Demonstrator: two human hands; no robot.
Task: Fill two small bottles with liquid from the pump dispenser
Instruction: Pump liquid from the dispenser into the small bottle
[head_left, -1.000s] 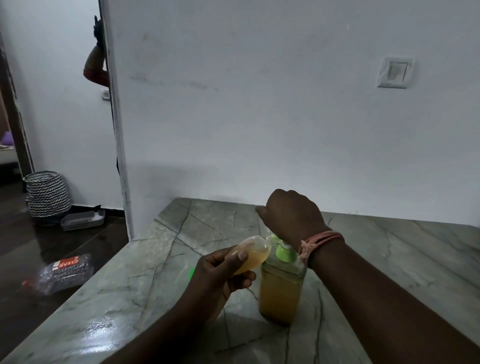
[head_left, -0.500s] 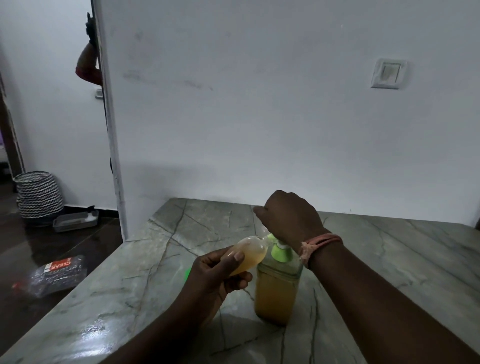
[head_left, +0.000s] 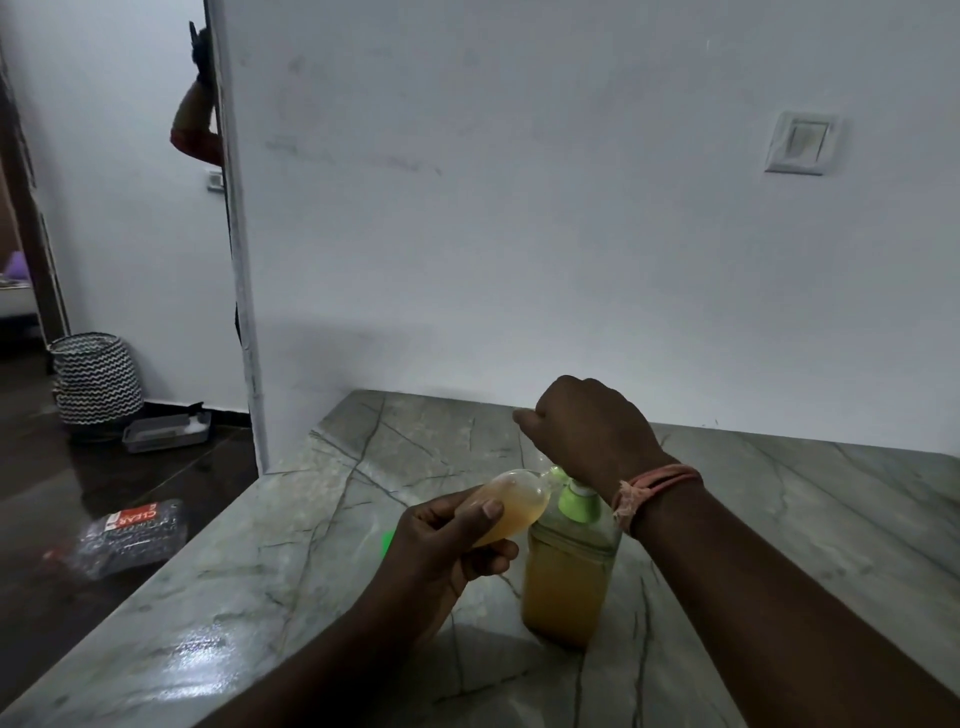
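The pump dispenser (head_left: 566, 582), a clear bottle of amber liquid with a green pump collar, stands on the marble counter (head_left: 291, 561). My right hand (head_left: 592, 431) sits on top of it with fingers curled over the pump head, which is hidden beneath it. My left hand (head_left: 441, 545) grips a small clear bottle (head_left: 511, 501), tilted with its mouth at the green nozzle and partly filled with amber liquid. A small green thing (head_left: 387, 543) peeks out behind my left hand, mostly hidden.
A white wall with a light switch (head_left: 797, 143) backs the counter. To the left, on the dark floor, are a plastic package (head_left: 132, 535), a grey tray (head_left: 166, 431) and a zigzag basket (head_left: 96, 376). A person's arm (head_left: 195, 124) shows behind the wall corner.
Both hands stay in nearly the same place at the pump. Only the view has shifted slightly.
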